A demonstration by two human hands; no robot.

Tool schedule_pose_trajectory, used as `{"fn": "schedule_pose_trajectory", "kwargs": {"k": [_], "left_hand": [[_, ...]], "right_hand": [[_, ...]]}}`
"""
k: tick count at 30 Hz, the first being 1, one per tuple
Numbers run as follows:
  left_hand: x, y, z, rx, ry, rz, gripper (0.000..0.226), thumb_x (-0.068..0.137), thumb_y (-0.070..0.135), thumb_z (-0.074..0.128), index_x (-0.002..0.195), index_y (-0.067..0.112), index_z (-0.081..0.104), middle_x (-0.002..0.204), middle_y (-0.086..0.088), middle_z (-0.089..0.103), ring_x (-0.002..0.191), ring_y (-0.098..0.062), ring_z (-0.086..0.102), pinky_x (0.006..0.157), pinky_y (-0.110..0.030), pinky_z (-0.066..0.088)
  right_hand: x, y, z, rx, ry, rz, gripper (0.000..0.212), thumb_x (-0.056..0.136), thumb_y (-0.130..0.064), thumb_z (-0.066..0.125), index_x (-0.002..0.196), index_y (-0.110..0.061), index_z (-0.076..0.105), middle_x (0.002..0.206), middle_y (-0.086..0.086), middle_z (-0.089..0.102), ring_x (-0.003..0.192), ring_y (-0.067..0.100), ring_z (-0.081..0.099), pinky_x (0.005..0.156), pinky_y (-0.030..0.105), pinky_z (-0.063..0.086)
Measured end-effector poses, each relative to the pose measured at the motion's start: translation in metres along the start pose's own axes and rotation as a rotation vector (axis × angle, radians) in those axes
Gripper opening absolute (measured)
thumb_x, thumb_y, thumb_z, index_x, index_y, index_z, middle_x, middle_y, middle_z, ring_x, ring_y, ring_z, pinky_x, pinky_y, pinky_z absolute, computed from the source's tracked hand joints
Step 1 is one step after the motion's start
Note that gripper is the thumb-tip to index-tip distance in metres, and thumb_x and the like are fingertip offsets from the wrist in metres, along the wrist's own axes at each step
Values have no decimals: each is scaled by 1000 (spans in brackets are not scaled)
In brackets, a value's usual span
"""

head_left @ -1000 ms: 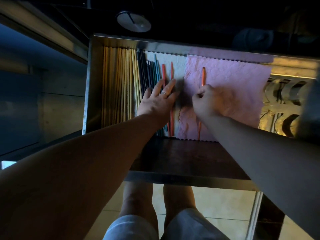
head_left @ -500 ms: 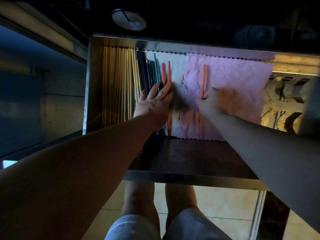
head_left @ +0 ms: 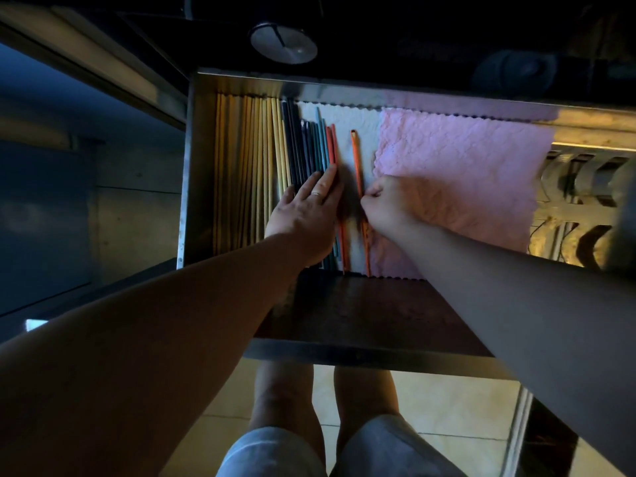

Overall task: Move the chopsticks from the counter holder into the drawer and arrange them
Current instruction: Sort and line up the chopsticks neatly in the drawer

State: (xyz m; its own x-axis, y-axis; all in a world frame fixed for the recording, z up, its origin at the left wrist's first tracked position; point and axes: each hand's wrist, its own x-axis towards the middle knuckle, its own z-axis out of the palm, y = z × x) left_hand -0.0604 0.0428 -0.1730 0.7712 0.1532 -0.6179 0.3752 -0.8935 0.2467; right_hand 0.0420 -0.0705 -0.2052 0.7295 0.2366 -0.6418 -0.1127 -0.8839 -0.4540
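The open steel drawer [head_left: 187, 173] holds rows of chopsticks lying front to back: several wooden ones [head_left: 247, 166] at the left, then dark and teal ones [head_left: 306, 149], then two orange ones [head_left: 332, 146]. My left hand [head_left: 306, 215] lies flat on the dark and teal sticks, fingers together against the orange pair. My right hand [head_left: 389, 204] is closed around a single orange chopstick [head_left: 356, 160] that lies on the white cloth [head_left: 347, 118], a little apart from the row.
A pink cloth [head_left: 464, 173] covers the right half of the drawer floor. A dish rack [head_left: 578, 201] sits to the right. A round knob [head_left: 282, 43] is on the dark counter front above. My knees and tiled floor show below the drawer front [head_left: 361, 352].
My right hand has carried the single orange chopstick left, off the pink cloth onto the white cloth, close to the row. My left hand stayed pressed on the arranged sticks.
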Motion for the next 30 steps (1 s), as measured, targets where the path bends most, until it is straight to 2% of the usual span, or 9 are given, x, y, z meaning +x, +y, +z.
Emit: {"fn": "schedule_pose_trajectory", "kwargs": {"k": [3,5,8,12,16,19,24,27,30], "left_hand": [[2,-5,3,25,9,-10,70,101,33,36,154,27,-10,160,11,-26,148,-14,-17,119,-43,-4],[3,-6,5,63,-8,-8,72,101,32,37,154,27,-13,158,11,-28,148,-15,-19,118,-45,-5],[6,-6,7,74,-30,-9,74,101,31,37,153,27,-15,157,11,-30,147,-15,-20,117,-46,-5],[6,-6,7,54,-31,-3,75,100,27,37,152,27,-17,157,11,-31,147,-15,-21,117,-45,-4],[6,-10,5,37,-30,24,75,98,21,36,153,26,-16,158,11,-30,147,-14,-19,121,-44,-1],[6,-11,3,55,-50,38,76,97,18,36,152,24,-17,157,10,-30,147,-15,-20,121,-46,1],[8,-9,-3,128,-100,50,83,96,18,42,152,21,-19,157,5,-31,147,-19,-20,120,-50,1],[2,-7,-11,131,-118,54,82,95,20,44,153,21,-13,160,4,-26,147,-20,-19,118,-49,-3],[-19,-3,-27,72,-146,1,73,97,25,45,156,24,1,164,1,-12,149,-22,-15,117,-47,-5]], "right_hand": [[-3,1,-2,12,62,-27,15,77,-14,58,86,-17,69,96,8,72,94,26,66,87,36,53],[-4,-1,1,43,31,-30,22,81,-12,56,98,-16,70,104,6,72,101,26,65,93,37,51],[-5,-8,7,82,-21,-20,27,84,-9,54,105,-13,70,107,8,71,103,26,64,96,40,50],[-7,-15,8,131,-41,4,30,86,-8,51,111,-10,68,113,10,69,107,24,63,98,36,48],[-10,-21,7,105,-44,-5,31,87,-10,52,114,-12,68,113,7,70,105,20,64,92,25,47],[-12,-23,7,116,-70,-10,30,87,-10,51,112,-12,68,112,8,69,104,22,64,96,34,50],[-20,-19,3,161,-15,2,25,83,-6,49,100,-12,67,97,11,68,93,28,65,85,43,55],[-32,-15,0,165,38,-29,24,83,-3,51,102,-3,66,100,18,68,94,35,64,84,46,53],[-53,-16,-12,171,71,-54,21,87,-2,54,105,2,63,106,22,66,98,35,62,86,43,52]]}}
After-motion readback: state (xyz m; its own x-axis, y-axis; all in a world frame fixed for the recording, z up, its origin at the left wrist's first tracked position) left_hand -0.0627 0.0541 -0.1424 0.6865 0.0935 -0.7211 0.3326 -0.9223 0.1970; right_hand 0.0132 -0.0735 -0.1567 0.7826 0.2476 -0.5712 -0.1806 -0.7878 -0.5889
